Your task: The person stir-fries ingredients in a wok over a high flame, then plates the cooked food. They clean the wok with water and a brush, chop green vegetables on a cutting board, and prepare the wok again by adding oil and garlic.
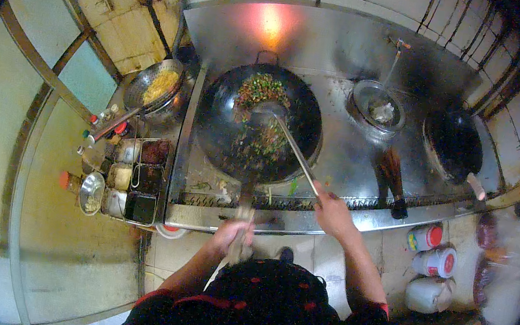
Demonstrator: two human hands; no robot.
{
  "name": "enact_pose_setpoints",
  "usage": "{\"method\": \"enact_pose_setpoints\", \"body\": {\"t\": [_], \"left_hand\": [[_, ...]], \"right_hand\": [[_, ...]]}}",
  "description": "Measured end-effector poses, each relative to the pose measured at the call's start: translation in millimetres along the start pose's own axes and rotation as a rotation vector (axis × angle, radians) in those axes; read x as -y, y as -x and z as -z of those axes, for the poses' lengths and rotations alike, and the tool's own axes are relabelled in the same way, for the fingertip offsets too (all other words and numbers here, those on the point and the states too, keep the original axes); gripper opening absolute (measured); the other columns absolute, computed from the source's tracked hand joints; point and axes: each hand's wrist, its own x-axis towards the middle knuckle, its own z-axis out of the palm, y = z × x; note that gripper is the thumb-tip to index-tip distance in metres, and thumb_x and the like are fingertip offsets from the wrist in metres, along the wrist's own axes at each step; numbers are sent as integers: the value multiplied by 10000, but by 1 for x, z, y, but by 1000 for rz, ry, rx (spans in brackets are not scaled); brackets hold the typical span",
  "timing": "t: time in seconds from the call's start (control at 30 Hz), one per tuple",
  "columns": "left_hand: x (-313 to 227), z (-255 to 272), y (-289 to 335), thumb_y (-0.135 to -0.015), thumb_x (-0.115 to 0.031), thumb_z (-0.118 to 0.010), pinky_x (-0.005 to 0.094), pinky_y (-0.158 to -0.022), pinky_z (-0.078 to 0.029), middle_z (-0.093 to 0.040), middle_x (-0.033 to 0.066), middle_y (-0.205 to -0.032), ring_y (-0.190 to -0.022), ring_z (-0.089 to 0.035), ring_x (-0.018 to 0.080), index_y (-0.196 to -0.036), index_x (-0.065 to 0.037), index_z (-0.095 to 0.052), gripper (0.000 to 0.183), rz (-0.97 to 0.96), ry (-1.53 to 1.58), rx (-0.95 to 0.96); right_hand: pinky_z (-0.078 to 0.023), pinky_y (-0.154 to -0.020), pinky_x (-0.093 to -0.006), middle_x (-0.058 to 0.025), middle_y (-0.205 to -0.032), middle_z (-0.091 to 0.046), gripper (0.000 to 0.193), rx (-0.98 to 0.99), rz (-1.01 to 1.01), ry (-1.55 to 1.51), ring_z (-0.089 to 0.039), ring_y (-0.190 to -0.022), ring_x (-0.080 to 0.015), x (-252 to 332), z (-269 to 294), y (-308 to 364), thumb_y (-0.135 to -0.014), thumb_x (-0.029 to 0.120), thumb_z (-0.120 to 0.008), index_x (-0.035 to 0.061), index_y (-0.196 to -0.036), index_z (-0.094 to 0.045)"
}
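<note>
A large black wok (211, 137) sits on the steel range in front of me. Chopped green and reddish-brown food (263, 91) is heaped at its far side, with more scattered toward the near side. My left hand (231, 236) is closed around the wok's near handle, with a pale cloth (242, 225) at the grip; this area is blurred. My right hand (333, 214) grips the long metal handle of a wok ladle (294, 147). The ladle's head lies in the wok against the food, partly hidden by it.
Left: a strainer (132, 91) of yellow food, a seasoning rack (160, 179), a metal bowl (94, 181). Right: a basin (358, 106) under a tap, a bamboo brush (392, 172), another wok (450, 144). Tubs (433, 262) stand low at right.
</note>
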Motion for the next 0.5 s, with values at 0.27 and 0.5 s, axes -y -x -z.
{"method": "enact_pose_setpoints", "body": {"t": [0.27,0.5], "left_hand": [[-25,-3,-20,-871,-245,-510,306,-537,-474,-585,63,-683,-574,-558,161,-847,-30,-575,225,-340,375,205],[4,27,7,-845,-203,-553,310,-605,-493,-610,73,-744,-644,-597,192,-927,-27,-609,202,146,35,264]], "right_hand": [[-487,-719,-406,-200,-871,-614,582,246,26,18,-598,-820,-364,-23,41,17,-808,127,-536,212,-1362,-379],[-481,-791,-437,-194,-1005,-614,614,153,-37,-81,-604,-868,-379,-40,49,49,-821,107,-538,235,-1385,-334]]}}
